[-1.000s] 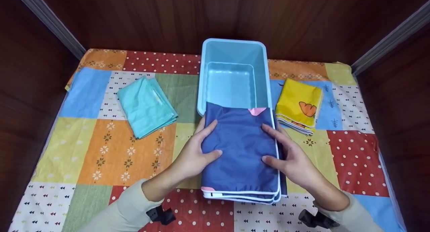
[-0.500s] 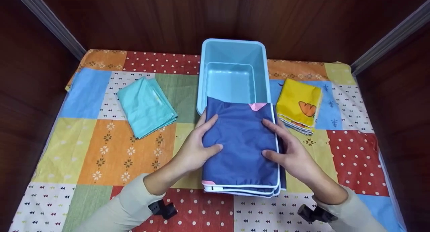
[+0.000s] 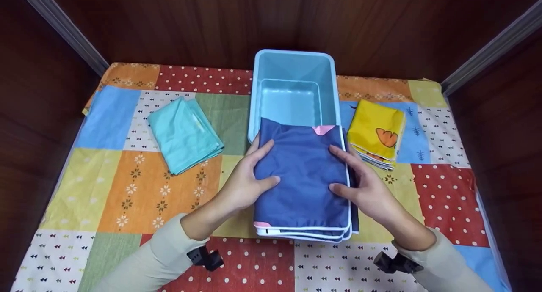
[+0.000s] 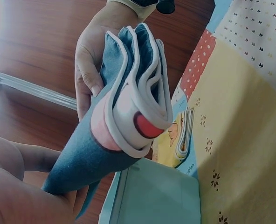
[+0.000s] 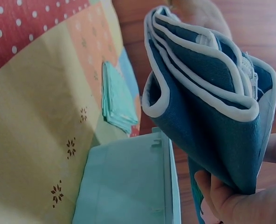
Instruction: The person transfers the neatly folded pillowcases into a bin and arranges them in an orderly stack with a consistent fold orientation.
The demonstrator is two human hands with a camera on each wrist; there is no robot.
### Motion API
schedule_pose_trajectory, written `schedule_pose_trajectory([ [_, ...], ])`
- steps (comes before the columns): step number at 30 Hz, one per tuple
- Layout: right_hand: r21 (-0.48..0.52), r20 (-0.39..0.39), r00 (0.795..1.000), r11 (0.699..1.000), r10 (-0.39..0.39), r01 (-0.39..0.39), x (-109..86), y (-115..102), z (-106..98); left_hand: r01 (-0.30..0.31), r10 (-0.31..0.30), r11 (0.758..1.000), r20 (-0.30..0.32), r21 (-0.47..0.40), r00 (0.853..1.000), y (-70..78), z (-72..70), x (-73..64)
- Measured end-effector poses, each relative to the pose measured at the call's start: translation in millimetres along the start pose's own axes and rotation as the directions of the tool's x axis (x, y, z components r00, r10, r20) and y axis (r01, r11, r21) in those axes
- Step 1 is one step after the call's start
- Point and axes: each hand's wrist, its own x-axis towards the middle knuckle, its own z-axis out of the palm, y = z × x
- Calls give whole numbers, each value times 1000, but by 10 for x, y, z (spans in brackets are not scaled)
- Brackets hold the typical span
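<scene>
Both hands hold a folded navy cloth (image 3: 302, 177) with white piping and pink patches. My left hand (image 3: 243, 186) grips its left side, thumb on top and fingers beneath. The right hand (image 3: 370, 188) grips the opposite side the same way. In the left wrist view the folded cloth (image 4: 114, 121) hangs in several layers above the patchwork sheet, a pink, white and red print at its edge. The right wrist view shows the layered white-edged ends of the cloth (image 5: 212, 102). Its far edge overlaps the near end of a light blue plastic bin (image 3: 253, 97) in the head view.
A folded turquoise cloth (image 3: 184, 135) lies left of the bin, and a folded yellow cloth (image 3: 374, 129) with orange prints lies to its right. A patchwork sheet (image 3: 169, 207) covers the table. Dark wood panels (image 3: 203, 25) enclose the back and sides.
Both hands have moved the navy cloth slightly forward, and it overlaps more of the bin's near end. The bin and the other two cloths stay in place.
</scene>
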Motion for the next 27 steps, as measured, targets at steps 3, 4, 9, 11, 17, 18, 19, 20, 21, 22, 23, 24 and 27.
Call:
schedule_pose_trajectory([
  [3, 1, -7, 1000, 1000, -7, 7, 13, -10, 2, 4, -4, 1000, -1, -10, 1000, 8, -7, 9],
  [4, 2, -7, 1000, 1000, -8, 8, 18, -13, 4, 4, -4, 1000, -2, -12, 1000, 10, -9, 9],
  [9, -2, -9, 1000, 1000, -1, 1, 30, -23, -3, 16, -16, 1000, -7, -5, 1000, 34, -13, 22],
  [11, 1, -11, 1000, 1000, 0, 0, 39, -25, -9, 20, -20, 1000, -8, -1, 1000, 48, -12, 40],
  [17, -11, -14, 1000, 1000, 18, -18, 95, -37, -41, 29, -29, 1000, -10, -11, 1000, 79, -15, 114],
  [18, -19, -16, 1000, 1000, 22, -23, 104, -40, -49, 31, -31, 999, -10, -11, 999, 82, -16, 125],
  [19, -24, -17, 999, 999, 27, -28, 114, -43, -57, 33, -33, 999, -9, -7, 999, 87, -17, 134],
  [20, -27, -19, 999, 999, 34, -34, 122, -46, -65, 35, -35, 999, -8, -3, 999, 89, -17, 144],
  [21, -28, -21, 999, 999, 39, -40, 132, -50, -72, 38, -38, 999, -7, 1, 999, 92, -18, 154],
  [22, -31, -22, 999, 999, 44, -45, 141, -53, -78, 40, -40, 999, -5, 4, 999, 95, -19, 164],
  [23, -32, -22, 999, 998, 49, -49, 150, -56, -84, 43, -43, 999, -5, 8, 999, 99, -20, 174],
  [24, -35, -22, 998, 998, 51, -52, 160, -58, -90, 44, -44, 999, -4, 9, 999, 102, -21, 184],
  [27, -40, -20, 998, 998, 52, -52, 194, -68, -102, 46, -46, 999, -5, 7, 999, 103, -31, 221],
])
